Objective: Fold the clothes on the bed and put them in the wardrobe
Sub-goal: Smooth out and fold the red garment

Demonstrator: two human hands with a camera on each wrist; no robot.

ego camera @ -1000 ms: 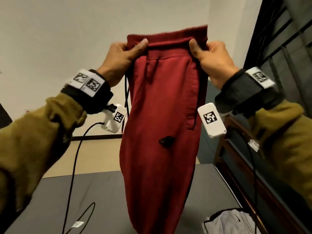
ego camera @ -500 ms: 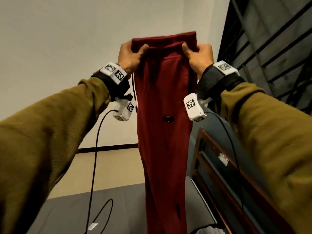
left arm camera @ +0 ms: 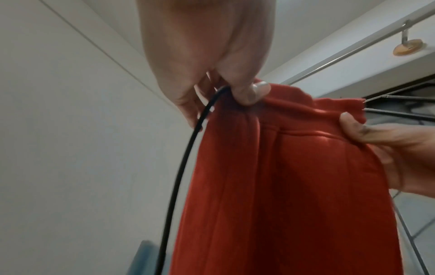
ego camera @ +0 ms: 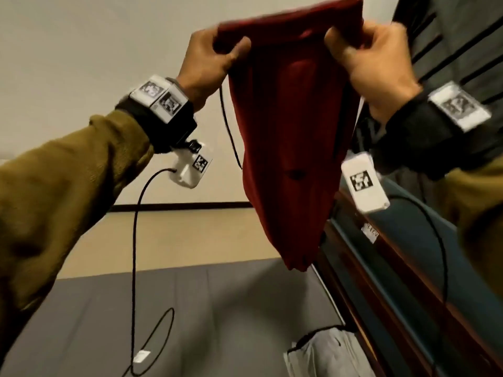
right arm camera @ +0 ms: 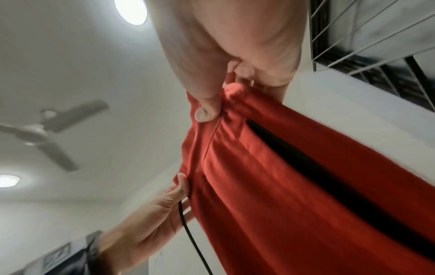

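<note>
Red sweatpants (ego camera: pixel 291 126) are held up by the waistband in the upper centre of the head view, and against the frames of a second and half a second ago the hanging length has shortened sharply: the lower end is now gathered into a point above the far edge of the grey bed (ego camera: pixel 190 317), where before the legs ran out of the bottom of the frame. The fabric is blurred and swung toward the right, so a shake or flick is judged to be under way, likely to straighten the garment before it is laid down for folding; no fold has yet been made. The left hand (ego camera: pixel 209 55) is raised at the upper centre-left, its thumb and curled fingers pinching one end of the waistband, with a black drawstring (ego camera: pixel 228 126) dangling beside it. The right hand (ego camera: pixel 373 53) is raised at the upper right, likewise clamped on the other end, thumb pressed onto the cloth. A light grey garment (ego camera: pixel 324 352) lies on the bed at the lower right, unfolded. The wardrobe cannot be identified.
</note>
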